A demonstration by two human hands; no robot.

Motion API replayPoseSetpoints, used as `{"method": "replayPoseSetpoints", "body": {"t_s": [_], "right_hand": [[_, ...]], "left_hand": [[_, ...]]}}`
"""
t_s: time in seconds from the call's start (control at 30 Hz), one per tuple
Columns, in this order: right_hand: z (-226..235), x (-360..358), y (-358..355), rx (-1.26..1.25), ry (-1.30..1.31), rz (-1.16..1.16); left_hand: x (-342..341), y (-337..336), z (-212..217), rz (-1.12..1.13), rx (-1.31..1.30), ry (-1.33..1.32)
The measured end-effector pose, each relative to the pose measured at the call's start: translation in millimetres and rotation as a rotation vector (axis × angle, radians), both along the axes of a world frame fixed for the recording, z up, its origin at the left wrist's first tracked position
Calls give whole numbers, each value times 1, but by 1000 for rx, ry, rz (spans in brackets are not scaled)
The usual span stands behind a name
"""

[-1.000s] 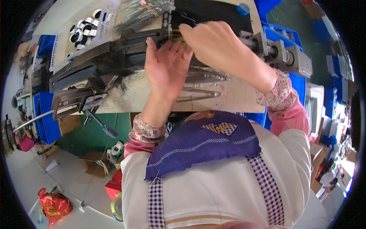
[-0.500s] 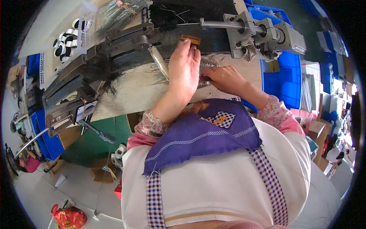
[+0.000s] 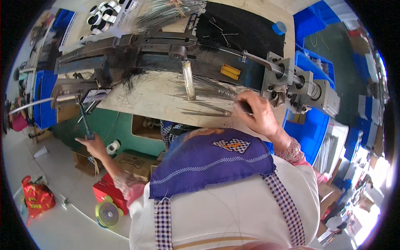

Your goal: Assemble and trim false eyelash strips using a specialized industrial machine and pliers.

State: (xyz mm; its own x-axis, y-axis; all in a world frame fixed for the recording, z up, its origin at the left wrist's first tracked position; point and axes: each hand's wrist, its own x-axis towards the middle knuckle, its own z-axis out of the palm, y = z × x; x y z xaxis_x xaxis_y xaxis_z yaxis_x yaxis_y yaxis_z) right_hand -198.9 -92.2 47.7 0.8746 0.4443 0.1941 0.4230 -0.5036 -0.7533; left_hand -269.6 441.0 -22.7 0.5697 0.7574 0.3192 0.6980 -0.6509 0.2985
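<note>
Lever (image 3: 85, 121) is standing at the left, below the near edge of the surface (image 3: 154, 98), its lower end meeting the left hand (image 3: 96, 146); it is now pointing down toward the person, instead of slanting off to the right as half a second ago. That hand is stretching one finger out to the left, and whether the others are wrapping the lever I cannot tell. It is no longer reaching up to the machine (image 3: 154, 46), where its fingertips were holding the yellow block (image 3: 230, 71); the block is now lying loose on the machine's dark bed, apart from both hands. So the work, I judge, is passing from the block to the lever. Right hand (image 3: 259, 112) is hovering by the near edge, fingers curling inward beside the ends of the loose wires (image 3: 204, 112); a dark patch is showing between them, and I cannot tell whether they are pinching anything. Farther up, a bristly black strand (image 3: 208, 45) is running from the clamp toward the spindle (image 3: 260, 61), with neither hand touching it. Beyond, dark cloth (image 3: 250, 29) is lying near a blue roll (image 3: 279, 28).
</note>
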Motion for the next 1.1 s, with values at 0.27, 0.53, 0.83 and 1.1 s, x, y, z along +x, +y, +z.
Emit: {"method": "replayPoseSetpoints", "body": {"t_s": [0.27,0.53,0.83,1.1], "right_hand": [[20,-2,-31,468,172,-434],[64,30,49,290,-59,-23],[53,77,7,-191,-347,-179],[45,90,26,-524,-540,-28]], "left_hand": [[10,-62,-13,-233,-71,-46],[72,-292,117,-1298,-1191,132],[87,-275,42,-1204,-1360,-206],[91,-301,140,-821,-2361,-273]]}}
